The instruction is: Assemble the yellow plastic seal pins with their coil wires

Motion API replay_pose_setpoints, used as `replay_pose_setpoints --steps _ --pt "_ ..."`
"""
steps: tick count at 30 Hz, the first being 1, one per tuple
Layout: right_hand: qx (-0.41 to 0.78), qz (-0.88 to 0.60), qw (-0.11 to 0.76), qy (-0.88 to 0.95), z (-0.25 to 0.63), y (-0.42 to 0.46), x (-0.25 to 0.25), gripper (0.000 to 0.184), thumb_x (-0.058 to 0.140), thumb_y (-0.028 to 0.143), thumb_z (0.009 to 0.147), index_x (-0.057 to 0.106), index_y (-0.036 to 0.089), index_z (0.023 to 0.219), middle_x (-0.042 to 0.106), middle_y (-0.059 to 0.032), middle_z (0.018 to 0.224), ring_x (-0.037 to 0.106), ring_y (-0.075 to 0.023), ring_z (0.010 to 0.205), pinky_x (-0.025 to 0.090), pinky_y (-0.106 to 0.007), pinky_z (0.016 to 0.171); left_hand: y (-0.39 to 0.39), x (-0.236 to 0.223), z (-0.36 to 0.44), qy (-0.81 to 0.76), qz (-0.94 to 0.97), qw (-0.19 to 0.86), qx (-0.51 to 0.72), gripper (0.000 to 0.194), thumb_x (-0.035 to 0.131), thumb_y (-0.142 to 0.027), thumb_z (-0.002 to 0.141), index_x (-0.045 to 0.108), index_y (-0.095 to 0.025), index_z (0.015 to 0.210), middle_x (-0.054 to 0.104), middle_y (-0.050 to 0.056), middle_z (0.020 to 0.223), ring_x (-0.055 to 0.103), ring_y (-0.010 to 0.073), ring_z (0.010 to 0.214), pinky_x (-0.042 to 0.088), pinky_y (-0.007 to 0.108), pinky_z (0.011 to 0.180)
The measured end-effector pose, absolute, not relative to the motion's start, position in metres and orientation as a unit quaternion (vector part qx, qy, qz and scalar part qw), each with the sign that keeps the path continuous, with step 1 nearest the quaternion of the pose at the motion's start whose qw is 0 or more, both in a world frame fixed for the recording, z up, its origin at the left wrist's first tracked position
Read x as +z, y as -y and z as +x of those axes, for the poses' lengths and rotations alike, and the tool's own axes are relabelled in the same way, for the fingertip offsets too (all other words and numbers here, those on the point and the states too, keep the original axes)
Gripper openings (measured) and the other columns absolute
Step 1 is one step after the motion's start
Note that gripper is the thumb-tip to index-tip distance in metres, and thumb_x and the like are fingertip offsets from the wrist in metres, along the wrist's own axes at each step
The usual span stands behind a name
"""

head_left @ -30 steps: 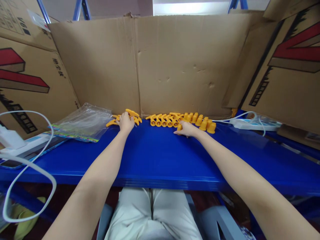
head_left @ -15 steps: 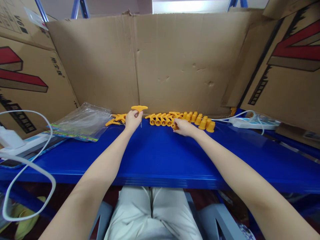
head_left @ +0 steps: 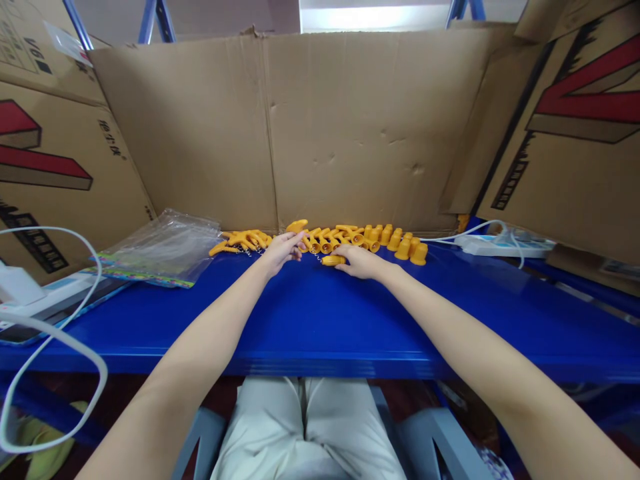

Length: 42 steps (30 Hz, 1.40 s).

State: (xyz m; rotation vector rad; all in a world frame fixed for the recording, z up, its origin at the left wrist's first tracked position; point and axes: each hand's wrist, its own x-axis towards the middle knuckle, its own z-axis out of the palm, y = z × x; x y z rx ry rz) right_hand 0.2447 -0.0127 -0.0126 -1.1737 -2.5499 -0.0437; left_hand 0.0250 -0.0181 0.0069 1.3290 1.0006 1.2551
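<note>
held in left hand (head_left: 283, 253): yellow handle (head_left: 298, 226), jutting up above grip. further right, pinched by right hand (head_left: 357, 261): yellow sleeve (head_left: 333, 260), lying sideways, poking left out of grip. beyond, standing upright: yellow cups (head_left: 419, 253).

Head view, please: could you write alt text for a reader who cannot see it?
A person's left hand holds a yellow handle and the right hand a yellow piece, at a blue table. Other yellow parts are grouped near a cardboard panel.
</note>
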Motion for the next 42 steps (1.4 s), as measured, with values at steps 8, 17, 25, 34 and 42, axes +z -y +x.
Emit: replay_pose_setpoints --steps 8,17,25,34,42 --pt "0.001 -0.416 0.196 0.888 0.243 0.012 -0.015 0.032 0.064 0.017 0.081 0.066 0.015 0.113 0.068 -0.0132 0.114 0.064 -0.0257 0.104 0.048 -0.036 0.090 0.020 0.009 0.020 -0.358 0.533 0.580 0.502 0.019 0.061 -0.021 0.081 0.060 -0.013 0.098 0.062 0.000 0.069 0.056 0.0095 0.053 0.045 0.025 0.056" --pt "-0.018 -0.415 0.204 0.886 0.245 0.008 -0.017 0.028 0.062 0.017 0.083 0.065 0.015 0.111 0.069 -0.0125 0.111 0.064 -0.0241 0.104 0.048 -0.033 0.090 0.015 0.008 0.017 -0.444 0.542 0.572 0.427 0.029 0.042 -0.038 0.092 0.057 -0.014 0.099 0.065 0.005 0.072 0.056 0.0122 0.050 0.046 0.026 0.053" --pt "-0.020 -0.412 0.220 0.884 0.246 0.005 -0.019 0.028 0.061 0.015 0.082 0.064 0.013 0.110 0.067 -0.0139 0.112 0.063 -0.0244 0.104 0.047 -0.035 0.091 0.018 -0.008 0.025 -0.578 0.690 0.311 0.303 0.072 0.055 -0.025 0.087 0.019 -0.016 0.148 0.067 0.006 0.080 0.058 0.0128 0.051 0.043 0.024 0.053" --pt "0.013 -0.415 0.255 0.873 0.247 0.003 -0.023 0.034 0.060 0.017 0.084 0.060 0.013 0.117 0.062 -0.0169 0.122 0.059 -0.0261 0.115 0.044 -0.041 0.101 0.016 -0.008 0.017 -0.565 0.806 0.035 0.174 0.049 0.059 -0.023 0.073 0.057 -0.019 0.122 0.070 0.010 0.099 0.065 0.0249 0.091 0.046 0.030 0.079" --pt "0.000 -0.387 0.273 0.881 0.248 0.000 -0.023 0.031 0.057 0.019 0.086 0.059 0.015 0.118 0.062 -0.0146 0.117 0.060 -0.0246 0.110 0.044 -0.044 0.099 0.018 -0.005 0.018 -0.583 0.776 0.047 0.238 0.026 0.061 -0.028 0.069 0.061 -0.022 0.095 0.063 0.001 0.067 0.060 0.0208 0.070 0.040 0.028 0.066"
